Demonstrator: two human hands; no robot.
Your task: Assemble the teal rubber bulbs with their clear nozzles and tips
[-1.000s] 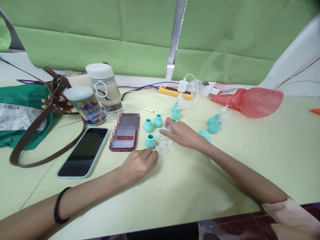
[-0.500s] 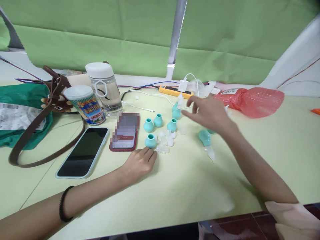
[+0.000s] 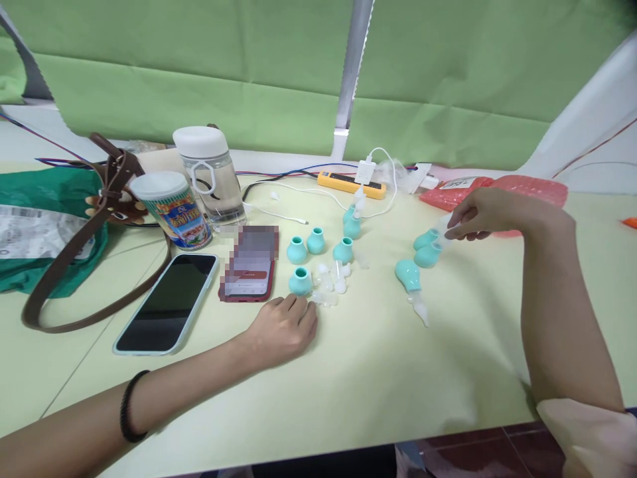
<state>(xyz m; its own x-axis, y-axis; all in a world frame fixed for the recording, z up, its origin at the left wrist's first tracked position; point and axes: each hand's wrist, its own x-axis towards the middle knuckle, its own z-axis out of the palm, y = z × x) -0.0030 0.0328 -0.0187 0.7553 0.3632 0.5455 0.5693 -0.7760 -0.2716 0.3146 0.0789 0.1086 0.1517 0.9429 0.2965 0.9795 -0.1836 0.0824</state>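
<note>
The person's right hand [image 3: 490, 216] is at the translucent, tapered nozzles [image 3: 442, 226] of two smooth teal bulbs [image 3: 428, 255].
Its fingers are pinched narrow; whether they grip a nozzle, one cannot tell. The left hand [image 3: 283, 332] rests curled beside small clear pieces [image 3: 324, 299] and a round-bellied, open-necked bulb [image 3: 300, 283], any hold hidden. Glossy red wrap [image 3: 455, 192] lies behind the right hand; a dark-screened phone [image 3: 169, 302] lies left.

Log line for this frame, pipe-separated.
left hand: beside translucent pieces | right hand: at translucent nozzles of paired teal bulbs, grip unclear
</note>
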